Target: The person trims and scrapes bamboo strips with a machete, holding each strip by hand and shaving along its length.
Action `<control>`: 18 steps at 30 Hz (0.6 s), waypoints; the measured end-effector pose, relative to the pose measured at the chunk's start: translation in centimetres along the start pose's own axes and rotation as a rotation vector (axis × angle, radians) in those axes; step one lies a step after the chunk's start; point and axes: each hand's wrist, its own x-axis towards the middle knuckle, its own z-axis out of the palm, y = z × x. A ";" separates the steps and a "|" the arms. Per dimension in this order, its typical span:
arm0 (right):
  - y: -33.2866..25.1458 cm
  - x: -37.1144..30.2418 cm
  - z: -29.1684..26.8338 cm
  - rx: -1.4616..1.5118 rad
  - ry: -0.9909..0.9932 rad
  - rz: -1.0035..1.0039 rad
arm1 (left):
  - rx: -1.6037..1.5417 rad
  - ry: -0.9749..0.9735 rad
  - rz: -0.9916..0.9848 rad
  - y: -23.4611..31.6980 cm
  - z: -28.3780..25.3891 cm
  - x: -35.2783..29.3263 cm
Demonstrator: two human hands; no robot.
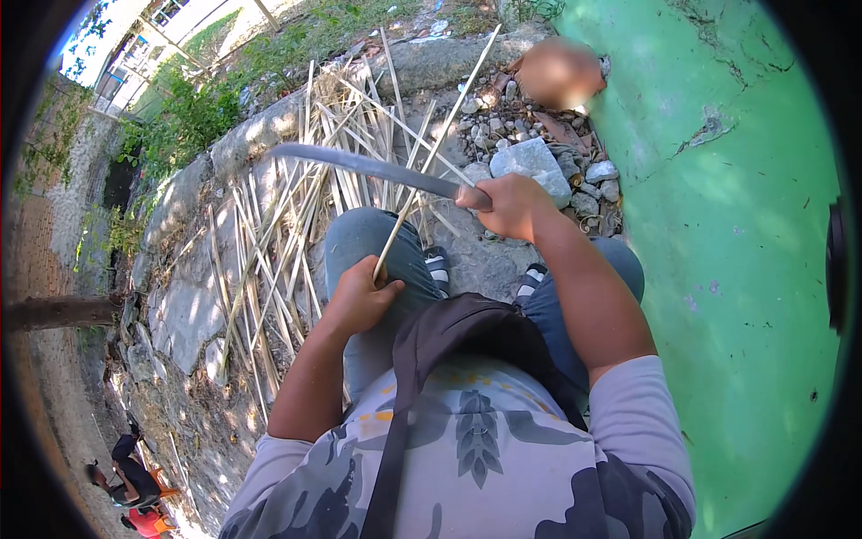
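My right hand [510,207] is closed round the handle of a long machete [368,165], whose slightly curved grey blade points left across the view. In front of my left knee, my left hand [362,295] grips the lower end of a thin pale bamboo strip [418,189]. That strip slants up and to the right, and the machete's blade crosses it near the handle end; whether they touch I cannot tell. Beyond my knees lies a loose pile of split bamboo strips [260,260] on the stone ground.
A pale stone block [532,169] and rubble [489,126] lie ahead, right of the pile. A green wall [727,269] runs along my right. Left are a low stone edge [180,202], a trunk [63,313] and seated people [135,476]. A black bag [458,332] rests on my lap.
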 end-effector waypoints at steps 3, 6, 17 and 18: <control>-0.5 -0.2 0.0 -0.153 -0.186 -0.066 | -0.032 -0.012 -0.003 -0.4 -0.2 -0.5; 2.3 0.5 0.0 0.244 -0.387 0.090 | -0.058 -0.038 0.032 -0.9 0.0 0.2; -0.3 0.3 -0.6 -0.047 -0.214 0.014 | -0.095 -0.026 0.018 -0.7 -0.2 -0.2; 0.2 0.1 -0.4 -0.046 -0.216 0.017 | -0.096 -0.029 0.018 -0.8 -0.2 -0.2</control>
